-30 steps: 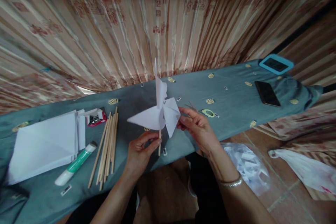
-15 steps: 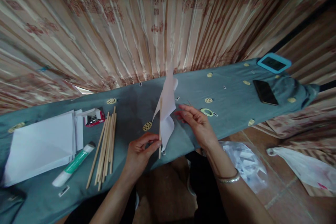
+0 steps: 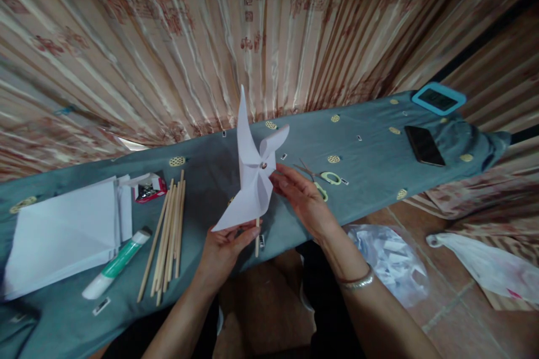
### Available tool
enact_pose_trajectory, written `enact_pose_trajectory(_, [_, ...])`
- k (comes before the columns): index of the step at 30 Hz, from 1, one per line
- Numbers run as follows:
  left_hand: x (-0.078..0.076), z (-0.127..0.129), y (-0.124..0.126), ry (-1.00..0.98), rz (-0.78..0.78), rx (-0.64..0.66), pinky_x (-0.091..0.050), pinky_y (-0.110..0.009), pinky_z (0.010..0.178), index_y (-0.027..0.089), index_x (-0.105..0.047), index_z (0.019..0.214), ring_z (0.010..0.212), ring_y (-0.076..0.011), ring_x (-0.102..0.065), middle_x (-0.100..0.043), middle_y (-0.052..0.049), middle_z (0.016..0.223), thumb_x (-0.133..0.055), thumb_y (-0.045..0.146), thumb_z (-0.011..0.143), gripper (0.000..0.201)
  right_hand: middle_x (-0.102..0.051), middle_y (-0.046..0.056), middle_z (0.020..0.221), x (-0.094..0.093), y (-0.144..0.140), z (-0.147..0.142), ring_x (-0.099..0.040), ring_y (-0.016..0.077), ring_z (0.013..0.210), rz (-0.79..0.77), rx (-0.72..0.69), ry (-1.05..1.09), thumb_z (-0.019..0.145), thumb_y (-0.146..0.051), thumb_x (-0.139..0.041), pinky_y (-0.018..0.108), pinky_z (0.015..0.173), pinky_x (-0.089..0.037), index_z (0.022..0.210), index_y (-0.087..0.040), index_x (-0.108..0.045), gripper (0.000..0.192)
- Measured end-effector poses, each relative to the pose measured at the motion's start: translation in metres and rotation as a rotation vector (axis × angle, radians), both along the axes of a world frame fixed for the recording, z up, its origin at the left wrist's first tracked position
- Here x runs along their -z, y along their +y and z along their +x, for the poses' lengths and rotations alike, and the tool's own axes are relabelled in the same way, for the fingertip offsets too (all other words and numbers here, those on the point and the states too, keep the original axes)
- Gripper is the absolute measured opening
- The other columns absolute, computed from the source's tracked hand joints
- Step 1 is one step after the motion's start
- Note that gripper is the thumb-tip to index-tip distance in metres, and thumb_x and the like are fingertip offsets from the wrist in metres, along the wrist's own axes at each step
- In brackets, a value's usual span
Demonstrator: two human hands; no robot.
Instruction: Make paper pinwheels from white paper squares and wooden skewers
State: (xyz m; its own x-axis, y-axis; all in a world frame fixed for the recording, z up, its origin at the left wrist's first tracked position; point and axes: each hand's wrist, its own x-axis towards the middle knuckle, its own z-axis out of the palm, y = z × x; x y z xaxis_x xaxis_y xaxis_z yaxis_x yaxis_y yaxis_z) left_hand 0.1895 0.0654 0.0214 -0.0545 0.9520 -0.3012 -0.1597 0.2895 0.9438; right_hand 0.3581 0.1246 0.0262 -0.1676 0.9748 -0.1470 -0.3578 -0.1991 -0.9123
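1. Pinched between thumb and fingers of the left hand (image 3: pixel 223 249): the low end of the wooden stick (image 3: pixel 257 237), just off the near edge of the table (image 3: pixel 370 179).
2. Fastened to that stick, a white paper pinwheel (image 3: pixel 252 174), held up above the table's near edge, about midway along it.
3. Right hand (image 3: pixel 303 199) open, fingers spread, fingertips touching the pinwheel's right blade; clamped on nothing.
4. Turned since half a second ago: then edge-on, now face-on with hub and four blades showing.
5. Stick upright, long axis vertical, lower end pointing at the floor; longest blade aimed up toward the curtain (image 3: pixel 168 39).
6. Lying left of the grip: spare sticks (image 3: pixel 166 238), a glue stick (image 3: pixel 115 265), stacked paper (image 3: pixel 63 235).
7. Behind the right hand, scissors (image 3: pixel 322 176); toward the far right corner, a phone (image 3: pixel 424 146).
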Motion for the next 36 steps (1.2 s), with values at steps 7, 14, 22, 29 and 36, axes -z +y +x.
enact_pose_trajectory(7, [0.006,-0.004,0.000,0.032,0.020,-0.007,-0.053,-0.027,0.075,0.024,-0.080,0.070,0.071,-0.0167,-0.068,-0.077,-0.002,0.073,-0.080,0.024,0.057,0.013,-0.074,-0.001,0.083,-0.004,-0.001,0.007,-0.065,0.0167,0.079,-0.024,0.033,-0.014,0.066,-0.047,-0.084,0.031,0.083,-0.052,0.102,-0.027,-0.074,0.043])
enact_pose_trajectory(14, [0.008,-0.006,0.001,0.100,0.109,0.038,-0.049,-0.024,0.071,0.024,-0.079,0.070,0.071,-0.0147,-0.064,-0.074,0.000,0.072,-0.078,0.023,0.061,0.008,-0.072,-0.001,0.078,-0.003,-0.002,0.010,-0.062,0.0143,0.068,-0.027,-0.066,-0.041,0.069,-0.047,-0.081,0.030,0.072,-0.052,0.101,-0.023,-0.072,0.042])
enact_pose_trajectory(22, [0.015,-0.009,0.002,0.148,0.154,0.064,-0.048,-0.026,0.072,0.022,-0.079,0.072,0.073,-0.0165,-0.061,-0.071,-0.001,0.072,-0.077,0.024,0.065,0.008,-0.073,0.000,0.070,-0.011,-0.015,0.013,-0.067,0.0141,0.065,0.020,-0.320,-0.120,0.083,-0.047,-0.070,0.028,0.067,-0.051,0.111,-0.019,-0.065,0.040])
enact_pose_trajectory(29, [0.013,-0.007,0.000,0.066,0.115,0.075,-0.048,-0.025,0.070,0.021,-0.079,0.074,0.073,-0.0159,-0.061,-0.072,-0.002,0.074,-0.079,0.025,0.063,0.011,-0.069,0.000,0.061,-0.003,-0.001,0.029,-0.062,0.0126,0.058,0.048,0.018,-0.275,0.080,-0.048,-0.071,0.027,0.062,-0.050,0.086,-0.018,-0.072,0.031])
enact_pose_trajectory(36, [0.001,-0.002,-0.001,0.027,0.057,0.134,-0.047,-0.022,0.065,0.020,-0.079,0.068,0.068,-0.0137,-0.060,-0.072,-0.001,0.071,-0.082,0.027,0.058,0.012,-0.067,0.006,0.129,0.007,0.006,0.019,-0.059,0.0210,0.122,0.168,0.148,-0.175,0.074,-0.047,-0.077,0.039,0.109,-0.042,0.119,-0.026,-0.065,0.050])
